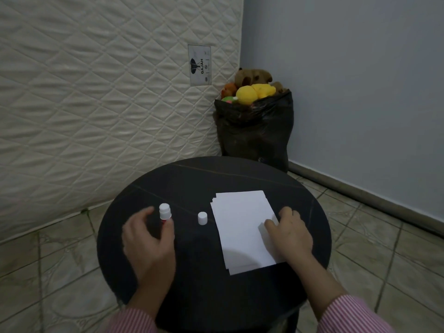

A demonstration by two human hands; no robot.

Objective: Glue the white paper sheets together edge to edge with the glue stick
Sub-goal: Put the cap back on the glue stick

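A stack of white paper sheets lies on the right half of the round black table. My right hand rests on the stack's right edge, thumb on top and fingers curled past the edge, pinching the top sheet. The glue stick, white with a red lower part, stands upright on the left. My left hand cups around it: the thumb touches its base and the fingers stay a little apart on its left. A small white cap stands alone between glue stick and paper.
A quilted mattress leans upright behind the table on the left. A black bag full of plush toys stands in the corner by the grey wall. Tiled floor surrounds the table.
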